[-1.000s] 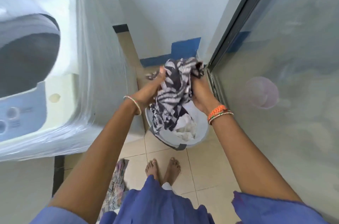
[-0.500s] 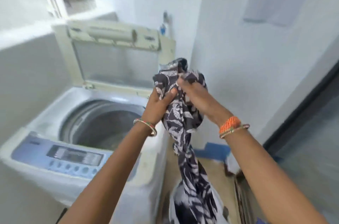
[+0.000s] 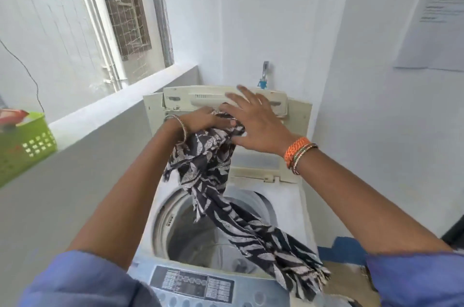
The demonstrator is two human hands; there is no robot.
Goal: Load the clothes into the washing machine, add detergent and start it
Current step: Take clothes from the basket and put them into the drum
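The black-and-white leaf-print cloth [image 3: 216,181] hangs from my left hand [image 3: 200,119], bunched in curled fingers mid-frame; my right hand [image 3: 253,125] is spread, holding nothing. I should gather the tail trailing lower right over the white top-loading washing machine [image 3: 288,196] rim before dropping it in.

A single wide-angle head-worn view looks forward and steeply down from close above the open white top-loading washing machine [image 3: 283,208], its grey control panel [image 3: 193,284] at the bottom edge; straight walls bow outward.
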